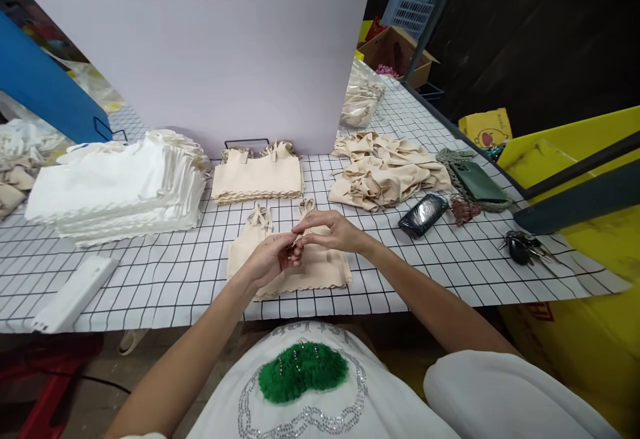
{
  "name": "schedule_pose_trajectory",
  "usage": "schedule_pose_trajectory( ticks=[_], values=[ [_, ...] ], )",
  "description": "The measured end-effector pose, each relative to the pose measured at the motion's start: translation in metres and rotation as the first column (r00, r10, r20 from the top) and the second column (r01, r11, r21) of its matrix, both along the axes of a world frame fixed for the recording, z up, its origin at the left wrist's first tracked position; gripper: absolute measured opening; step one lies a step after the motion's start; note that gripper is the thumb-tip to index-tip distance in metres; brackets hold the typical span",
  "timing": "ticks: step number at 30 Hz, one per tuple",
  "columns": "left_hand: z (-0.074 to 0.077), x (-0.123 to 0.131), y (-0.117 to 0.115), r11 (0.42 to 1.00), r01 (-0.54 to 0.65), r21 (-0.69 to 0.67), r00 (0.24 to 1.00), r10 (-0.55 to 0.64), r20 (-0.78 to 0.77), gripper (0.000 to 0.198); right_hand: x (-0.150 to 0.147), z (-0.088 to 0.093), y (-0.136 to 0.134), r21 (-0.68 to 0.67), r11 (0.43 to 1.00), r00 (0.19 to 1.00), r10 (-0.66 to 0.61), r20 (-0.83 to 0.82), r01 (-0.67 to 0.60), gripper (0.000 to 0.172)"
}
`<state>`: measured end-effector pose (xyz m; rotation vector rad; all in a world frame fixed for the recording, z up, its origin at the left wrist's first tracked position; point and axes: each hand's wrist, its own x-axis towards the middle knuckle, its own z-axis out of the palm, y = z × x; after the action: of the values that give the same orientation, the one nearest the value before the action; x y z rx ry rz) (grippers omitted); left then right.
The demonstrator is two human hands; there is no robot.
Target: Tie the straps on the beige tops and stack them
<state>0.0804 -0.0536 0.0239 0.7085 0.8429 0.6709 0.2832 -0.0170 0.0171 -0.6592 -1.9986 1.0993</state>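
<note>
A beige strap top [320, 269] lies flat on the grid-patterned table [175, 272] just in front of me. Both my hands hover over its middle, fingertips together. My left hand [273, 259] is curled, pinching a tiny pale thing against the fingers of my right hand [327, 229], which pinches the same spot. What the small thing is I cannot make out. Behind the top sits a neat stack of beige tops [257, 176].
A tall stack of white garments [115, 186] is at the left, a loose heap of beige tops [387, 172] at the right. A phone [423, 214], a green wallet [477, 182], keys [523, 249] and a white plastic bar [75, 292] lie on the table. A white board [210, 46] stands behind.
</note>
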Motion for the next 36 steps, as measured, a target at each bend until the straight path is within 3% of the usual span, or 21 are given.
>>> schedule_pose_trajectory(
  ticks=[6, 9, 13, 20, 25, 27, 29, 32, 34, 36],
  values=[
    [0.003, 0.004, 0.0, 1.0, 0.028, -0.009, 1.0, -0.028, -0.014, 0.031, -0.006, 0.0, -0.012, -0.086, 0.992, 0.995, -0.083, 0.064, 0.088, 0.026],
    [0.002, 0.003, 0.001, 0.999, 0.053, -0.006, 0.998, -0.053, -0.029, 0.036, -0.01, 0.0, -0.016, -0.164, 0.974, 0.986, -0.147, 0.073, 0.157, 0.021],
    [-0.001, 0.0, 0.0, 0.989, 0.012, 0.151, 0.99, 0.01, -0.143, 0.035, -0.012, -0.002, -0.016, -0.194, 0.947, 0.967, -0.246, 0.068, 0.255, 0.01],
    [-0.008, 0.002, -0.002, 0.834, -0.084, 0.546, 0.924, 0.27, -0.271, 0.034, -0.014, -0.004, -0.014, -0.234, 0.944, 0.972, -0.215, 0.094, 0.232, 0.007],
    [-0.006, 0.004, 0.003, 0.773, -0.093, 0.627, 0.91, 0.322, -0.262, 0.032, -0.018, -0.004, -0.014, -0.32, 0.925, 0.969, -0.237, -0.068, 0.204, 0.019],
    [-0.008, 0.002, 0.005, 0.745, -0.049, 0.665, 0.896, 0.327, -0.3, 0.03, -0.016, -0.002, -0.012, -0.285, 0.928, 0.961, -0.269, -0.062, 0.241, 0.021],
    [-0.015, -0.002, 0.008, 0.681, 0.052, 0.73, 0.851, 0.352, -0.39, 0.023, -0.011, 0.002, -0.007, -0.25, 0.924, 0.947, -0.315, -0.062, 0.291, 0.02],
    [-0.031, -0.007, 0.013, 0.593, 0.286, 0.752, 0.691, 0.416, -0.591, 0.013, -0.002, 0.005, 0.002, -0.279, 0.903, 0.927, -0.364, -0.093, 0.326, 0.017],
    [-0.041, -0.009, 0.014, 0.577, 0.414, 0.704, 0.584, 0.425, -0.692, 0.016, 0.004, 0.004, 0.006, -0.33, 0.887, 0.922, -0.373, -0.102, 0.323, 0.017],
    [-0.047, -0.008, 0.015, 0.573, 0.48, 0.664, 0.524, 0.419, -0.741, 0.018, 0.006, -0.001, 0.008, -0.36, 0.884, 0.933, -0.35, -0.085, 0.299, 0.016]
  ],
)
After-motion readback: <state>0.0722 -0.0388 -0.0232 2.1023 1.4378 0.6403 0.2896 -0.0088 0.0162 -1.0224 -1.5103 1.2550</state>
